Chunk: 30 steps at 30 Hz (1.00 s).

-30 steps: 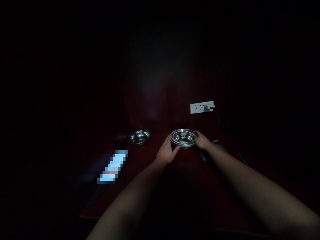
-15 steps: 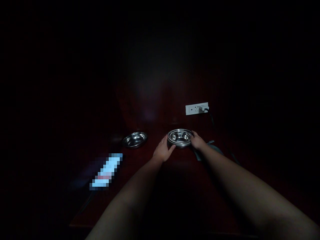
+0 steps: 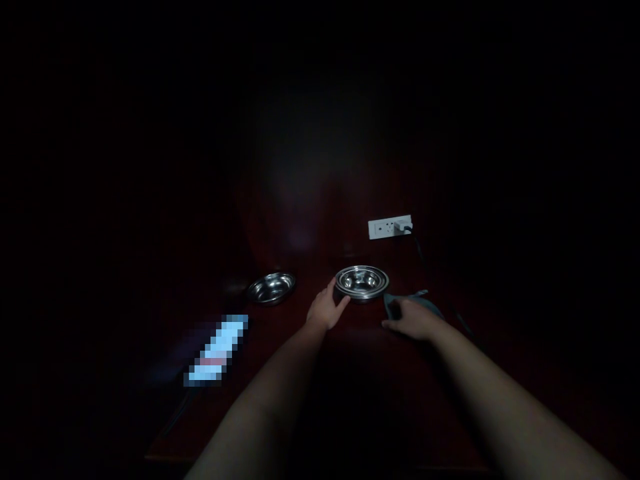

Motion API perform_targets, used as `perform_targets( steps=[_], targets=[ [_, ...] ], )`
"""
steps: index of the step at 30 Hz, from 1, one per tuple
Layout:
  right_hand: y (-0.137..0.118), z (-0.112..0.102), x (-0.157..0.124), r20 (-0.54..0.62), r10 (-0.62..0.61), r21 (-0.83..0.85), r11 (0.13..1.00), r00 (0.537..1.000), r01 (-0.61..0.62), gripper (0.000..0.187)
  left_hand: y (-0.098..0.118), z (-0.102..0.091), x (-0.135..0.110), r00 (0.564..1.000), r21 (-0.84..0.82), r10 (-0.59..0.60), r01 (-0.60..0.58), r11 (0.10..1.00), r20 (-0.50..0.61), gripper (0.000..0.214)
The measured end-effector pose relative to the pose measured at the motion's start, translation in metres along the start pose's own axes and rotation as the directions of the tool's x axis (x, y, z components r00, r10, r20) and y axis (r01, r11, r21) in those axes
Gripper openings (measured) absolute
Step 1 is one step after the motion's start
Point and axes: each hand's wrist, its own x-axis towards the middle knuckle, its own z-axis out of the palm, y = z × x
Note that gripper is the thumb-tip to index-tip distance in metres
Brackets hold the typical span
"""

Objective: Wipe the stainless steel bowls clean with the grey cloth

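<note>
A stack of shiny steel bowls (image 3: 362, 283) stands on a dark red table, one nested in another. My left hand (image 3: 326, 308) rests against the stack's left side, fingers stretched out and thumb apart, not wrapped round it. To the right of the bowls, my right hand (image 3: 413, 319) is down on a grey-blue cloth (image 3: 425, 305), its fingers and thumb bent around a fold near the cloth's left corner. Part of the cloth is hidden under this hand. Another steel dish (image 3: 273, 288) sits apart on the left, with neither hand on it.
A lit phone-like screen (image 3: 217, 350), blurred into blocks, lies at the left with a cable near it. A white wall socket (image 3: 389, 227) holds a plug with a dark cord behind the bowls. The surroundings are very dark.
My right hand has let go of the bowl stack's right rim and moved down and right onto the cloth. My left hand keeps its place at the stack.
</note>
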Motion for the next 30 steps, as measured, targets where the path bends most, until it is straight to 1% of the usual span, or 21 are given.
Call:
perform_targets(
  steps=[2, 4, 11, 14, 16, 18, 20, 22, 23, 26, 28, 30],
  targets=[
    [0.001, 0.002, -0.005, 0.075, -0.067, -0.075, 0.995, 0.995, 0.073, 0.032, 0.000, 0.000, 0.000, 1.000, 0.015, 0.003, -0.002, 1.000, -0.007, 0.076],
    [0.000, 0.005, -0.006, 0.094, -0.097, -0.084, 0.991, 0.991, 0.105, 0.024, 0.000, 0.001, 0.000, 1.000, 0.032, 0.002, -0.002, 0.999, -0.010, 0.075],
    [-0.003, 0.012, 0.001, 0.043, -0.065, -0.112, 0.991, 0.997, 0.069, 0.017, 0.001, 0.007, 0.007, 1.000, 0.036, 0.017, -0.017, 0.999, -0.017, 0.074],
    [-0.006, 0.013, 0.002, 0.034, -0.090, -0.104, 0.990, 0.995, 0.093, 0.011, 0.001, 0.010, 0.009, 1.000, 0.038, 0.006, -0.005, 0.999, -0.013, 0.074],
    [-0.009, 0.013, 0.000, 0.042, -0.138, -0.058, 0.988, 0.989, 0.141, 0.007, 0.000, 0.011, 0.009, 1.000, 0.065, 0.016, -0.014, 0.998, -0.024, 0.074],
    [-0.015, 0.011, -0.004, 0.034, -0.224, 0.061, 0.973, 0.974, 0.222, 0.005, 0.001, 0.011, 0.006, 0.997, 0.111, 0.049, -0.042, 0.993, -0.058, 0.070],
    [-0.021, 0.009, -0.009, -0.026, -0.316, 0.176, 0.932, 0.948, 0.315, 0.003, 0.003, 0.009, 0.001, 0.994, 0.150, 0.065, -0.051, 0.987, -0.089, 0.064],
    [-0.027, 0.007, -0.013, -0.110, -0.367, 0.240, 0.892, 0.924, 0.383, 0.004, 0.004, 0.001, -0.005, 0.993, 0.184, 0.070, -0.052, 0.982, -0.098, 0.060],
    [-0.028, 0.007, -0.014, -0.153, -0.372, 0.257, 0.879, 0.915, 0.401, 0.006, 0.004, -0.005, -0.008, 0.993, 0.205, 0.076, -0.055, 0.977, -0.094, 0.059],
    [-0.029, 0.010, -0.013, -0.252, -0.326, 0.295, 0.871, 0.911, 0.393, 0.010, -0.004, -0.033, -0.011, 0.995, 0.282, 0.069, -0.044, 0.958, -0.079, 0.057],
    [-0.027, 0.013, -0.010, -0.281, -0.271, 0.316, 0.880, 0.921, 0.355, 0.011, -0.015, -0.057, -0.009, 0.996, 0.341, 0.006, 0.026, 0.940, -0.093, 0.059],
    [-0.023, 0.017, -0.006, -0.279, -0.232, 0.323, 0.891, 0.932, 0.318, 0.012, -0.029, -0.079, -0.005, 0.990, 0.400, -0.101, 0.132, 0.907, -0.096, 0.060]
  ],
)
